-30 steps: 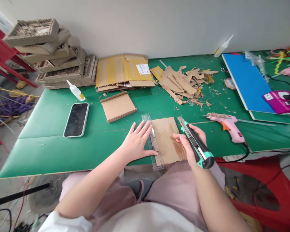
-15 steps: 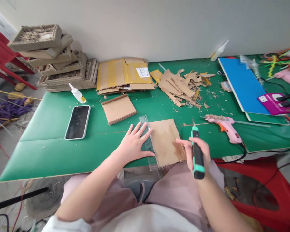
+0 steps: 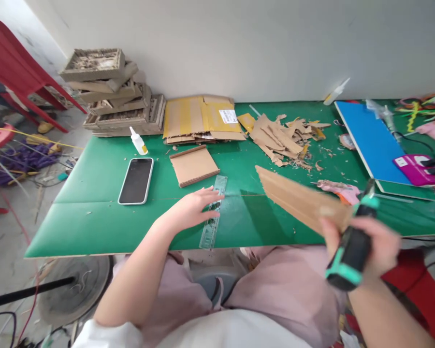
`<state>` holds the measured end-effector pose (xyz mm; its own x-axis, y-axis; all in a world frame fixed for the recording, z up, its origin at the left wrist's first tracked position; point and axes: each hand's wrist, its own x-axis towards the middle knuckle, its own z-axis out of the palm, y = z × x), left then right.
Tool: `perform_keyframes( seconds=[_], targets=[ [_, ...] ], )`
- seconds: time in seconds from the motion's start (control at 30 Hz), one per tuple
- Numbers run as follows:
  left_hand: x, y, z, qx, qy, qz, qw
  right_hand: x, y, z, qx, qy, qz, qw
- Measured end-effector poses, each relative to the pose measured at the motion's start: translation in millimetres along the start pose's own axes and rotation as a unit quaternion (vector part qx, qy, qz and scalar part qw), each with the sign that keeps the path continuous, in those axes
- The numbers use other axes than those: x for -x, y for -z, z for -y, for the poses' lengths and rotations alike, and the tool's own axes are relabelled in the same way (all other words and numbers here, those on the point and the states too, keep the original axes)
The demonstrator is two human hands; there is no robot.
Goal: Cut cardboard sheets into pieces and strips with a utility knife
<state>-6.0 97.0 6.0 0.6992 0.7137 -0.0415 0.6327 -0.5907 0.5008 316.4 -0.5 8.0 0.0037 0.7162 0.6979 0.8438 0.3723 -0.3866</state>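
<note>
A: And there's the right grip (image 3: 384, 249), doubly loaded: fingers closed round the black-and-green utility knife (image 3: 353, 253), and a brown cardboard sheet (image 3: 300, 200) pinched along with it!

B: That sheet is up above the green worktop (image 3: 105, 227), tilted, reaching out to the left from the fingers, with a dark shadow below. The knife's tip points away from the body, a touch blurred.

A: Over to the left grip (image 3: 190, 208): loose, grasping nothing, fingers laid across the clear ruler (image 3: 210, 234). Whether they press down, one can't tell.

B: The ruler lies at a slant, its lower end at the worktop's near edge. Just beyond, a small cardboard panel (image 3: 195, 166), then the phone (image 3: 137, 181) and a white glue bottle (image 3: 138, 144) to the left.

A: And behind the raised sheet, a pink glue gun (image 3: 339, 188), partly hidden by the right grip's load, with a heap of torn cardboard scraps (image 3: 282, 137) farther back!
</note>
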Motion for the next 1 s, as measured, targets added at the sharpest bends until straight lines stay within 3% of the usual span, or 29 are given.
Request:
perform_keyframes(
  seconds=[0.03, 0.07, 0.1, 0.17, 0.3, 0.37, 0.5, 0.67, 0.83, 1.0],
  targets=[
    [-1, 2.5, 3, 0.001, 0.009, -0.061, 0.998, -26, -2, 6, 0.047, 0.016, -0.144, 0.988],
    [-3, 4.3, 7, -0.013, 0.031, -0.124, 0.992, -54, -7, 13, 0.069, 0.021, -0.193, 0.979],
    [-4, 5.4, 12, -0.043, 0.064, -0.173, 0.982, -81, -14, 20, 0.065, 0.023, -0.196, 0.978],
    [-8, 5.9, 21, -0.109, 0.144, -0.195, 0.964, -130, -31, 35, 0.030, 0.015, -0.110, 0.993],
    [-8, 5.0, 33, -0.157, 0.210, -0.125, 0.957, -187, -80, 56, 0.053, -0.078, 0.112, 0.989],
    [-6, 5.4, 35, -0.154, 0.210, -0.121, 0.958, -197, -106, 58, 0.072, -0.087, 0.147, 0.983],
    [-2, 6.0, 34, -0.147, 0.210, -0.115, 0.960, -201, -139, 55, 0.035, -0.069, 0.136, 0.988],
    [2, 4.3, 30, -0.132, 0.214, -0.113, 0.961, -201, -137, 66, 0.028, -0.050, 0.142, 0.988],
    [11, 1.7, 23, -0.129, 0.214, -0.113, 0.962, -201, -133, 84, 0.076, -0.099, 0.169, 0.978],
    [20, -1.4, 20, -0.132, 0.209, -0.098, 0.964, -198, -143, 80, 0.048, -0.078, 0.177, 0.980]
  ],
)
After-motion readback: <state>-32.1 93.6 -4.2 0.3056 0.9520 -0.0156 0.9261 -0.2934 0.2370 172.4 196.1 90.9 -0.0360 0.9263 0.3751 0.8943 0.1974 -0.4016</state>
